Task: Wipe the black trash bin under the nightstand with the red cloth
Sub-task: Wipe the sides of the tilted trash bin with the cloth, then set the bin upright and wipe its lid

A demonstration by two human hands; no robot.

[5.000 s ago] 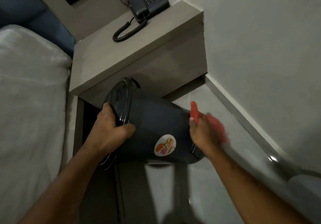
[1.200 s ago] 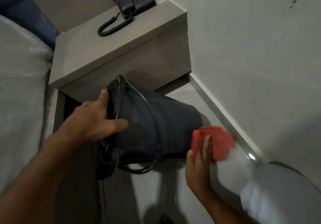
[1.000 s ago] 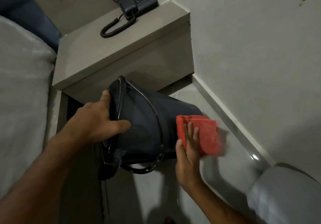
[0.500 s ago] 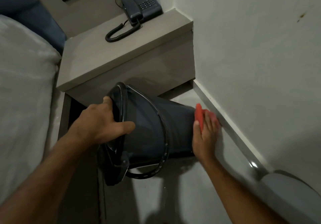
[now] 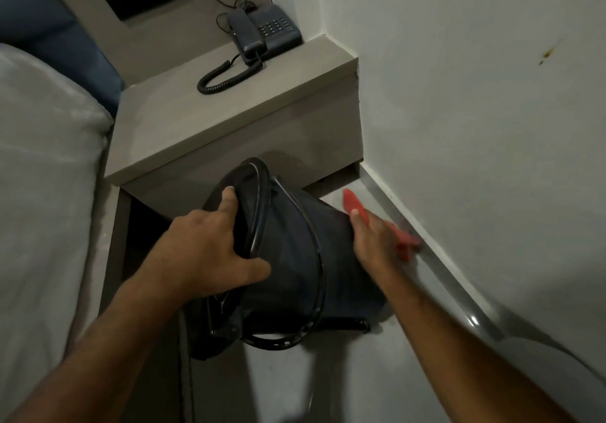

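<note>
At frame centre, the black plastic trash bin (image 5: pixel 295 258) lies tilted on its side, just in front of the grey nightstand (image 5: pixel 229 121). Left hand (image 5: pixel 203 252) grips its rim. Right hand (image 5: pixel 373 242) presses the red cloth (image 5: pixel 354 207) flat against the bin's base, near the white wall (image 5: pixel 475 127) skirting. Open floor (image 5: pixel 344 373) lies at lower centre.

Hotel bedroom — bed (image 5: pixel 42 166), nightstand (image 5: pixel 196 121), corded phone (image 5: pixel 262 30)

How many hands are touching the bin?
2. The left hand grips the rim of the bin, which is tipped on its side; the right hand presses the cloth against its base end, near the wall.
</note>
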